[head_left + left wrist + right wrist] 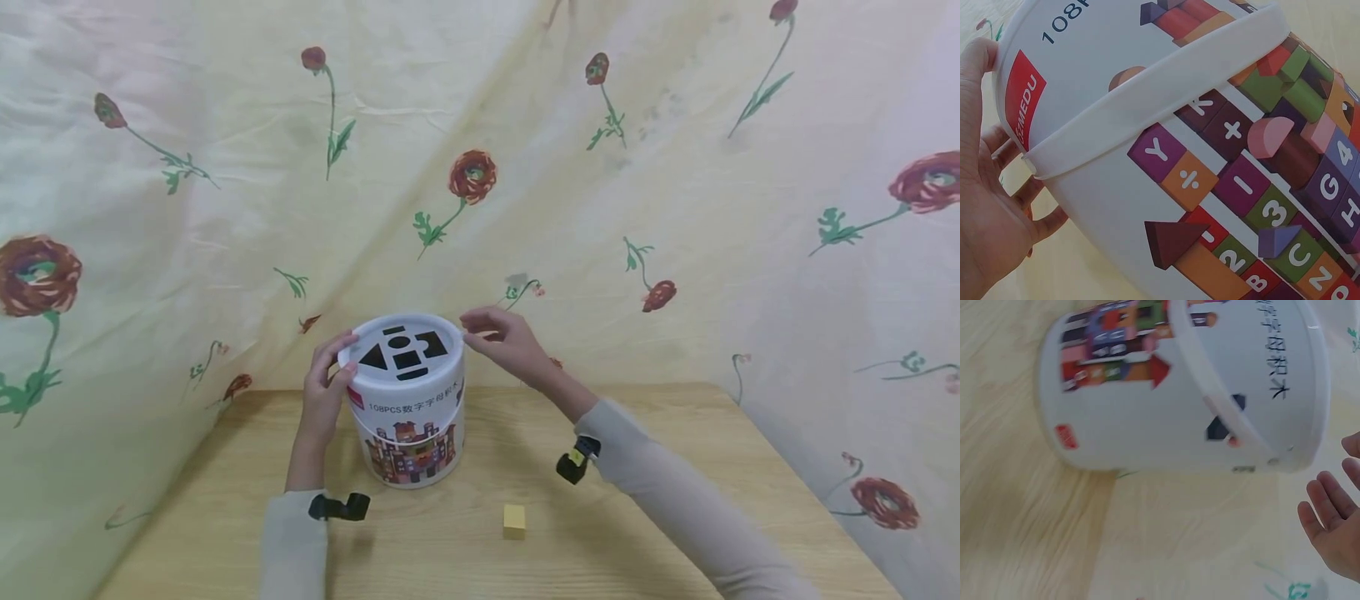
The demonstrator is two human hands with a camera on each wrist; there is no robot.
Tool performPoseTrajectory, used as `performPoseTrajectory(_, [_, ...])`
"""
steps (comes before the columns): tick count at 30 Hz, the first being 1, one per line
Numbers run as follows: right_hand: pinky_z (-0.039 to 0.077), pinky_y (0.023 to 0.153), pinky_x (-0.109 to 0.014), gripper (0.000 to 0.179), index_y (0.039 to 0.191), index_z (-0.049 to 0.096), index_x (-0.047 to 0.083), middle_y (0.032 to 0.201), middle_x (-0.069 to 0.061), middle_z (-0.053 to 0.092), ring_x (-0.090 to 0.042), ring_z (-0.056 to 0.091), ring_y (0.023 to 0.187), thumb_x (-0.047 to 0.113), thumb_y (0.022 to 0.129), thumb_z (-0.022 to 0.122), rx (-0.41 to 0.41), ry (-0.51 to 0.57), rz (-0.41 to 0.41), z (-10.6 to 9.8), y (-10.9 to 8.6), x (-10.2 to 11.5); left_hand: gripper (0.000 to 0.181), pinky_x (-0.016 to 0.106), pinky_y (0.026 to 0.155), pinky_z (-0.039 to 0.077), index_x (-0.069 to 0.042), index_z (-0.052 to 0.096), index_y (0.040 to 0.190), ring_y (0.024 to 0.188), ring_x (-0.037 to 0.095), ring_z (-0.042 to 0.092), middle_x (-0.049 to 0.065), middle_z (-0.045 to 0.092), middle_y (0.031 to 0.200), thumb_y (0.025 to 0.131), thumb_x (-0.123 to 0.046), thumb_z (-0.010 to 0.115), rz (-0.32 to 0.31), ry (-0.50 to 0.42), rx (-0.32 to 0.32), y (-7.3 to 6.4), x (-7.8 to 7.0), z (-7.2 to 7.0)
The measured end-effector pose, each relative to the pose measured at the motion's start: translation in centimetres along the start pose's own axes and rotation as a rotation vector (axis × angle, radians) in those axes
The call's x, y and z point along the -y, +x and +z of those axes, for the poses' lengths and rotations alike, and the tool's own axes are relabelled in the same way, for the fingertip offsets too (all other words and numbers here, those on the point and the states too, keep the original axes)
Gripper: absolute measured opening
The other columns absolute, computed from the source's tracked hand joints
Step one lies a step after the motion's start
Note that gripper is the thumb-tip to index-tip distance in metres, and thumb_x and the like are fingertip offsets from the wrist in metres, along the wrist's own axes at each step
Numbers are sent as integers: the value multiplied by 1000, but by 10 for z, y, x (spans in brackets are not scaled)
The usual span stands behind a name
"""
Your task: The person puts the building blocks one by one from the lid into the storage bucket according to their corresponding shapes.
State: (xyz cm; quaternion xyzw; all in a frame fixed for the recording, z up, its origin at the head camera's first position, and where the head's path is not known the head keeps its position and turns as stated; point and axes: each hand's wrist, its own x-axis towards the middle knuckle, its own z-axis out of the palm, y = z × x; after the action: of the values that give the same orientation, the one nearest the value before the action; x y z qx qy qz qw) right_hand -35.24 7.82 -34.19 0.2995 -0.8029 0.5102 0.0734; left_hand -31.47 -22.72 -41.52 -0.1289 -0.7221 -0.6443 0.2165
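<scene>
A white block bucket (408,417) stands upright on the table, its lid (360,327) pierced with several black shape holes. At its left side my left hand (324,392) holds the lid's rim, thumb and fingers spread round the edge. The left wrist view has that hand (991,181) against the bucket's printed wall (1104,231), beside the end of the white handle (1166,81). My right hand (510,337) is at the rim's right side with bent, loose fingers. In the right wrist view, a gap separates its fingers (1325,503) from the bucket (1166,425).
A small yellow block (514,522) lies on the wooden table (645,533), in front and to the right of the bucket. Behind the table hangs a flowered cloth (540,225), close to the bucket's back. Small black cameras (341,506) are strapped to both sleeves.
</scene>
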Motion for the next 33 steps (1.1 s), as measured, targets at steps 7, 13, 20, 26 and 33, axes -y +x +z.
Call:
performPoseTrajectory(7, [56,98,-39,33,128,67,9,126,-12,69,-22,66,113,22,97,69,133,-95,69,-14,-35,-17,44,14,94,47,-17,55,146,133,13,35,-7,39,155,102,-22,52,2,14,-3,-1,-1,0])
performPoseTrajectory(13, [55,97,-41,32,125,69,11,122,-5,71,-20,67,110,24,96,71,283,-131,66,-19,-60,-27,45,12,94,47,-16,55,146,133,14,35,-6,38,156,102,-21,51,8,17,1,0,0,0])
performPoseTrajectory(20, [54,98,-47,31,121,70,15,121,-2,71,-24,66,112,31,94,72,434,-173,98,-19,-81,-27,44,12,93,48,-18,55,145,132,14,36,-7,39,155,102,-25,52,-7,19,-9,0,0,1])
performPoseTrajectory(26, [54,96,-50,28,117,72,18,116,4,72,-22,68,108,28,91,76,567,-210,77,-15,-93,-35,44,12,93,48,-18,55,145,133,14,36,-7,39,154,102,-24,52,-4,15,-7,1,1,0])
performPoseTrajectory(33, [53,94,-49,31,117,72,12,119,-6,72,-26,67,107,23,89,78,696,-204,86,-12,-105,-38,44,12,93,48,-19,55,145,133,14,36,-7,39,154,102,-25,52,-7,14,-7,1,2,0])
